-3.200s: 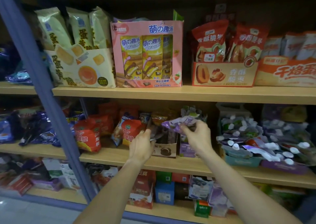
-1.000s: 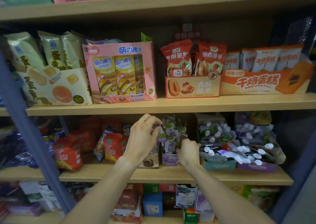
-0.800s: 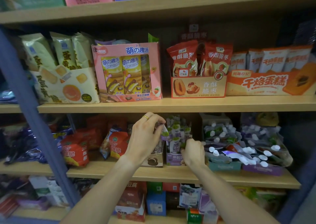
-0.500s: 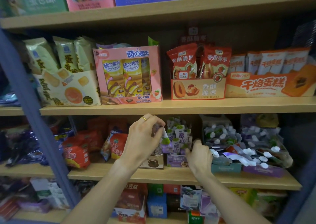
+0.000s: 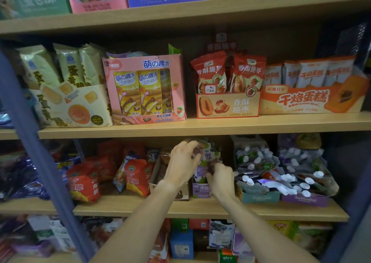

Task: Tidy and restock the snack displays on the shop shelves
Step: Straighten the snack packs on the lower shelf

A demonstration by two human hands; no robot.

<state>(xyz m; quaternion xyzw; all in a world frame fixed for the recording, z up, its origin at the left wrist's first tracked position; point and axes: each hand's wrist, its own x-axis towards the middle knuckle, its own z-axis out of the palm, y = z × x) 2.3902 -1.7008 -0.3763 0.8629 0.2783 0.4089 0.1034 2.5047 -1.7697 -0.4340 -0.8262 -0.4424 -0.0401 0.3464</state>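
Observation:
On the middle shelf [image 5: 200, 208] stands a small purple display box [image 5: 201, 190] packed with upright purple-and-green spouted pouches [image 5: 208, 158]. My left hand [image 5: 183, 162], a ring on one finger, reaches in from the left with fingers curled around the tops of the pouches. My right hand [image 5: 220, 178] is at the box's right side, its fingers curled onto a pouch lower down. Just left of the purple box sits a cardboard box [image 5: 158, 180], partly hidden by my left wrist.
Red snack bags [image 5: 136, 174] fill the shelf to the left. Teal and purple trays [image 5: 261, 196] of white-capped pouches lie to the right. The shelf above holds a pink biscuit-stick box [image 5: 144, 90] and a red date box [image 5: 226, 104]. A blue upright post [image 5: 40, 162] stands at left.
My right hand has risen from the front of the purple box onto the pouches. My left hand stays on the pouch tops. The camera view has tilted slightly.

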